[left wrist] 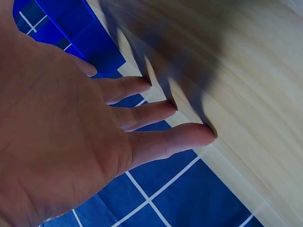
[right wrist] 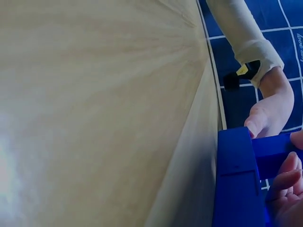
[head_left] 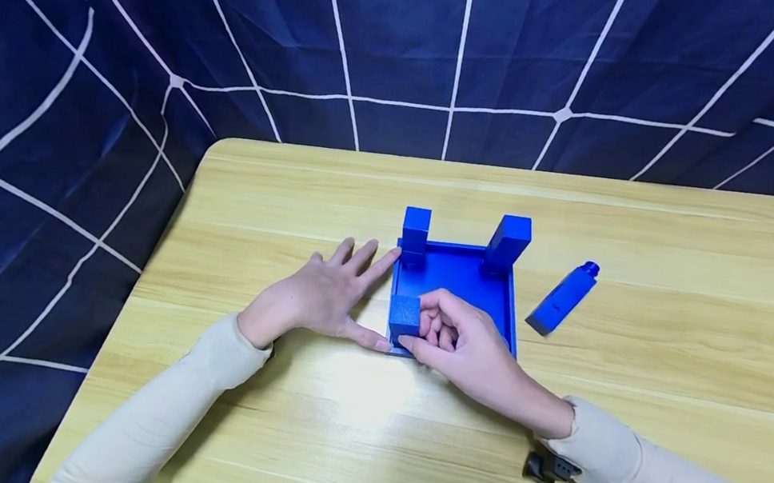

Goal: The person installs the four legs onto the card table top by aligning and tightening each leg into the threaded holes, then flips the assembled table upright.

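A blue square tray-like base with a raised rim lies on the table. Blue square posts stand at its far left corner and far right corner. At the near left corner my right hand pinches a third blue post between thumb and fingers. My left hand is spread flat beside the base, its thumb and index fingertips touching the left edge. In the left wrist view its other fingers are straight. The right wrist view shows the held post meeting the base.
A loose blue post with a threaded end lies on the table right of the base. The wood-grain table has rounded far corners. Dark blue cloth with white lines hangs behind and to the left.
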`<state>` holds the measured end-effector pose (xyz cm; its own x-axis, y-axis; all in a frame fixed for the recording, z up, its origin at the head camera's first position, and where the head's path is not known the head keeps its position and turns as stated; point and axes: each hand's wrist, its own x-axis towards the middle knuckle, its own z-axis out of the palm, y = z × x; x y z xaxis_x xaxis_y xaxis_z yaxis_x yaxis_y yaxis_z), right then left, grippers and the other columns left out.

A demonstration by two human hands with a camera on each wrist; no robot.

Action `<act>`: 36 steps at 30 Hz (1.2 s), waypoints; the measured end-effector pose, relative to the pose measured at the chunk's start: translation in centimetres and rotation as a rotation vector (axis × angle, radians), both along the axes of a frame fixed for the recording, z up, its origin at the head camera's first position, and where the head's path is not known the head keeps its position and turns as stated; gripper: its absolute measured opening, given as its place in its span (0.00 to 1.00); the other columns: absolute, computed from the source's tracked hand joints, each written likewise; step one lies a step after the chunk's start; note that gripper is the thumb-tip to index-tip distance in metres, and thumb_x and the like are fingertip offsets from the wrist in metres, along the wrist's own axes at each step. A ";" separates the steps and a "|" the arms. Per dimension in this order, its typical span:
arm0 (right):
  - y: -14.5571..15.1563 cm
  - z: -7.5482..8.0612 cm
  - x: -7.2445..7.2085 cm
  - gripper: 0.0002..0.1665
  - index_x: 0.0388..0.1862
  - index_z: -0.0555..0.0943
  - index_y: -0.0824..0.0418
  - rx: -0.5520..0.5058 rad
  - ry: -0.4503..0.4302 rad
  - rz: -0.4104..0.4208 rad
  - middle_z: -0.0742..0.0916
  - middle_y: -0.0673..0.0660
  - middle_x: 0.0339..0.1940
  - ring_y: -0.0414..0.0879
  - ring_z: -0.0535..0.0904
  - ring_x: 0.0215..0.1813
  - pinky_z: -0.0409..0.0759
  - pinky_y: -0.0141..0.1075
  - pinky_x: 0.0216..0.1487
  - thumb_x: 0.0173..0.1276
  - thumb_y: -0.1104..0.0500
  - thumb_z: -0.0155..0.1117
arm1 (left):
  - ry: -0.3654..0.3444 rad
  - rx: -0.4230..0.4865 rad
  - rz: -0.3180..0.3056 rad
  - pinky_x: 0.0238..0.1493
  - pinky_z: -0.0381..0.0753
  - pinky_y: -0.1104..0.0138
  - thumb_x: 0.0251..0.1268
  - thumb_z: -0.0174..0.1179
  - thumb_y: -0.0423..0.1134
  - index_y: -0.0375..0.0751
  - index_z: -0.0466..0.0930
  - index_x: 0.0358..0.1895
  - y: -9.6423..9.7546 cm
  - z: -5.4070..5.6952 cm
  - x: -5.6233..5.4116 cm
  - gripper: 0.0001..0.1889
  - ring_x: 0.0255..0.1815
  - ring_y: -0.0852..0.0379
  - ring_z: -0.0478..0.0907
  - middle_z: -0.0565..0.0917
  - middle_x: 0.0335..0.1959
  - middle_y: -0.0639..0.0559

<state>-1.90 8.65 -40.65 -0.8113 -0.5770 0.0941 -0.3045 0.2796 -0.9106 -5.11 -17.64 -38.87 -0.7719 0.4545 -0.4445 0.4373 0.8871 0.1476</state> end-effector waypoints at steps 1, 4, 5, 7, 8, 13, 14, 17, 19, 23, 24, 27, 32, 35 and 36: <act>0.0 0.0 0.0 0.20 0.55 0.84 0.53 -0.003 0.003 0.002 0.83 0.48 0.34 0.44 0.76 0.27 0.72 0.31 0.28 0.69 0.59 0.83 | 0.000 0.000 0.000 0.72 0.63 0.26 0.55 0.55 0.90 0.59 0.23 0.90 0.0 0.0 0.0 0.73 0.87 0.25 0.43 0.41 0.91 0.37; 0.1 0.0 0.0 0.18 0.54 0.84 0.53 -0.013 0.013 0.012 0.84 0.47 0.35 0.44 0.76 0.27 0.72 0.30 0.28 0.70 0.62 0.82 | -0.002 0.000 0.004 0.73 0.63 0.26 0.55 0.56 0.90 0.58 0.23 0.90 0.0 0.1 0.0 0.73 0.87 0.25 0.43 0.41 0.91 0.37; 0.2 0.0 0.0 0.18 0.54 0.84 0.53 -0.014 0.016 0.015 0.84 0.47 0.36 0.44 0.76 0.27 0.73 0.30 0.28 0.70 0.62 0.82 | -0.002 -0.001 0.004 0.72 0.63 0.26 0.55 0.56 0.90 0.58 0.23 0.90 0.0 0.1 0.0 0.73 0.87 0.25 0.43 0.41 0.91 0.37; 0.2 0.1 0.0 0.19 0.55 0.84 0.53 -0.012 0.017 0.017 0.84 0.47 0.36 0.44 0.77 0.28 0.73 0.31 0.29 0.70 0.63 0.81 | -0.001 0.003 0.005 0.72 0.63 0.26 0.55 0.56 0.90 0.58 0.24 0.91 0.0 0.2 0.0 0.73 0.87 0.25 0.43 0.41 0.91 0.37; 0.3 0.1 0.0 0.19 0.55 0.84 0.53 -0.011 0.017 0.018 0.84 0.47 0.37 0.44 0.77 0.28 0.74 0.31 0.29 0.70 0.63 0.81 | -0.001 0.005 0.005 0.72 0.63 0.26 0.55 0.56 0.90 0.58 0.24 0.91 0.0 0.2 0.0 0.73 0.87 0.25 0.43 0.41 0.91 0.37; 0.5 0.1 -0.1 0.20 0.56 0.85 0.53 0.000 0.036 0.003 0.83 0.47 0.39 0.45 0.76 0.29 0.75 0.33 0.29 0.69 0.62 0.82 | -0.004 0.013 0.005 0.72 0.63 0.26 0.55 0.56 0.90 0.58 0.24 0.91 0.1 0.2 -0.1 0.72 0.87 0.24 0.44 0.42 0.91 0.37; 0.5 0.1 -0.1 0.20 0.56 0.85 0.53 0.000 0.046 -0.003 0.82 0.48 0.40 0.45 0.76 0.29 0.75 0.33 0.29 0.69 0.62 0.82 | -0.005 0.012 0.006 0.72 0.63 0.26 0.55 0.56 0.90 0.58 0.24 0.91 0.1 0.2 -0.1 0.72 0.87 0.24 0.44 0.42 0.91 0.37; 0.4 0.3 -0.2 0.19 0.54 0.85 0.52 -0.004 0.075 -0.020 0.81 0.48 0.42 0.46 0.75 0.29 0.74 0.33 0.29 0.68 0.61 0.83 | -0.006 0.011 0.007 0.72 0.63 0.26 0.55 0.56 0.90 0.58 0.24 0.91 0.2 0.3 -0.1 0.73 0.87 0.25 0.44 0.42 0.91 0.37; 0.5 0.3 -0.2 0.19 0.54 0.86 0.53 -0.012 0.084 -0.023 0.81 0.48 0.42 0.46 0.75 0.29 0.74 0.33 0.29 0.68 0.61 0.83 | -0.005 0.010 0.007 0.72 0.64 0.26 0.55 0.56 0.90 0.58 0.24 0.91 0.2 0.4 -0.1 0.73 0.87 0.25 0.44 0.42 0.91 0.37; 0.5 0.4 -0.1 0.18 0.53 0.85 0.51 -0.017 0.065 -0.023 0.82 0.48 0.42 0.46 0.75 0.29 0.74 0.33 0.29 0.68 0.62 0.83 | -0.002 0.011 0.003 0.72 0.64 0.26 0.55 0.56 0.90 0.58 0.25 0.91 0.3 0.4 -0.1 0.73 0.87 0.24 0.45 0.43 0.91 0.37; 0.5 0.4 -0.1 0.18 0.53 0.85 0.51 -0.017 0.059 -0.023 0.82 0.48 0.41 0.46 0.75 0.29 0.74 0.33 0.29 0.69 0.62 0.83 | -0.001 0.012 0.003 0.72 0.64 0.26 0.55 0.56 0.90 0.57 0.25 0.91 0.3 0.4 -0.1 0.73 0.87 0.24 0.45 0.43 0.91 0.37; 0.5 0.3 -0.1 0.18 0.52 0.85 0.51 -0.014 0.050 -0.027 0.81 0.48 0.40 0.46 0.75 0.28 0.74 0.33 0.29 0.69 0.61 0.83 | 0.001 0.014 0.000 0.72 0.65 0.26 0.55 0.56 0.90 0.57 0.25 0.91 0.3 0.3 -0.1 0.73 0.87 0.24 0.45 0.43 0.91 0.36; 0.5 0.2 -0.2 0.21 0.56 0.85 0.52 -0.014 0.063 -0.029 0.81 0.50 0.39 0.46 0.75 0.28 0.74 0.33 0.29 0.68 0.61 0.83 | 0.007 0.016 -0.005 0.71 0.66 0.26 0.56 0.56 0.89 0.56 0.25 0.91 0.3 0.4 -0.1 0.72 0.86 0.24 0.46 0.44 0.91 0.36; 0.5 0.2 -0.3 0.23 0.60 0.86 0.52 -0.010 0.074 -0.019 0.81 0.50 0.39 0.45 0.75 0.29 0.75 0.33 0.29 0.69 0.60 0.83 | 0.007 0.016 -0.005 0.71 0.65 0.26 0.56 0.56 0.89 0.56 0.25 0.91 0.3 0.4 -0.1 0.72 0.86 0.24 0.46 0.43 0.91 0.36; 0.5 0.2 -0.3 0.24 0.62 0.86 0.52 -0.007 0.077 -0.015 0.81 0.50 0.39 0.45 0.75 0.29 0.75 0.33 0.30 0.69 0.59 0.83 | 0.006 0.015 -0.005 0.71 0.65 0.26 0.56 0.57 0.89 0.56 0.25 0.91 0.2 0.4 -0.2 0.72 0.86 0.24 0.45 0.43 0.91 0.36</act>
